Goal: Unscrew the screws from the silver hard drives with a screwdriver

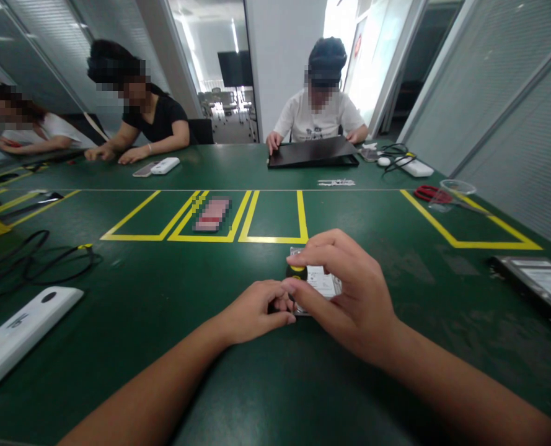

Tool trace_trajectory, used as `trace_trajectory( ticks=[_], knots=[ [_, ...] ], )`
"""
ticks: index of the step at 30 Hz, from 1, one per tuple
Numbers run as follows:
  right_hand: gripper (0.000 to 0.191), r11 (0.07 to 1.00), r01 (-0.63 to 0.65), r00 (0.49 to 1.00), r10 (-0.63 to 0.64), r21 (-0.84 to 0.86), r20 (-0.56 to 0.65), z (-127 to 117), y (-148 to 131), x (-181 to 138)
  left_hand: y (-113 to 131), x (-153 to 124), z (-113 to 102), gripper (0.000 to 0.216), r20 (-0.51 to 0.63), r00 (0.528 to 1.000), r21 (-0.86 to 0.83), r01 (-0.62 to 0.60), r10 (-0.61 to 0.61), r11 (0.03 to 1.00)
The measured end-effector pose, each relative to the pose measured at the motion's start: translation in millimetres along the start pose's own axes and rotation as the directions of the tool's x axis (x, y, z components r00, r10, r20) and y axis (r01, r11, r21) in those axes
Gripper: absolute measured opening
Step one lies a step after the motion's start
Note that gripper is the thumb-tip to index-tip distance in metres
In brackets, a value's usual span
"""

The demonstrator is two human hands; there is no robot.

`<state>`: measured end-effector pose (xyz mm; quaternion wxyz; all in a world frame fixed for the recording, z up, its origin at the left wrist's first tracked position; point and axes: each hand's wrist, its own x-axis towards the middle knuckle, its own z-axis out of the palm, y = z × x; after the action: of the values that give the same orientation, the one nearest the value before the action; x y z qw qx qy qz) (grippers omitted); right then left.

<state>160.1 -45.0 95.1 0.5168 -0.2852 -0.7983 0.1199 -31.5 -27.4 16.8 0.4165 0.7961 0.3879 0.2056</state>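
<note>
- The left hand (256, 310) and the right hand (344, 291) meet over a small flat device (319, 282) that lies on the green counter (275, 384), just below the yellow taped boxes (205, 217).
- The right hand curls over the device from above, fingers bent across its white label, thumb at its near edge; it holds the device.
- The left hand is closed narrow, fingertips pinched at the device's left edge, beside a small dark round part with a yellow mark (296, 271) (what this part is cannot be told).
- Most of the device is hidden under the two hands; only the label and a corner show.
- To the far left, a white oblong case (19, 334) lies on the counter, with a loop of black cable (38, 260) just behind it.
- At the right edge sits a dark flat unit with a pale label (535, 282); further back, red scissors (431, 193) and a clear cup (458, 186) lie near the yellow tape.
- Across the counter, a person in a white shirt (319, 114) rests hands on a black laptop (312, 153).
- Two more people (149, 118) sit at the left, one with hands near a white device (165, 165).
</note>
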Motion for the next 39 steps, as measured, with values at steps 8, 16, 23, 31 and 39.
trace_trajectory(
  ticks=[8,16,23,31,39],
  knots=[
    [0.016,1.0,-0.006,1.0,0.007,-0.019,0.012,-3.0,-2.8,2.0,-2.9,1.4,-0.9,0.01,0.05,0.999,-0.021,0.009,-0.007,1.0],
    [0.017,1.0,0.003,1.0,-0.003,0.008,-0.007,-0.5,-0.3,0.8,2.2,-0.6,-0.3,0.014,-0.008,1.0,0.003,0.024,-0.024,1.0],
    [0.013,0.999,-0.022,1.0,0.022,-0.045,-0.008,-1.2,-0.5,-0.1,-3.1,1.0,0.5,0.018,0.025,1.0,-0.068,0.012,-0.01,0.998],
    [0.019,1.0,-0.015,1.0,0.016,-0.027,0.015,-2.4,-4.3,0.3,-0.8,2.1,-1.4,0.02,0.038,0.999,-0.038,0.001,0.001,0.999],
    [0.014,1.0,0.014,1.0,-0.014,0.01,0.005,-0.7,-1.6,-0.1,-0.9,0.4,-0.7,0.015,0.021,1.0,-0.026,-0.007,0.007,1.0]
  ],
)
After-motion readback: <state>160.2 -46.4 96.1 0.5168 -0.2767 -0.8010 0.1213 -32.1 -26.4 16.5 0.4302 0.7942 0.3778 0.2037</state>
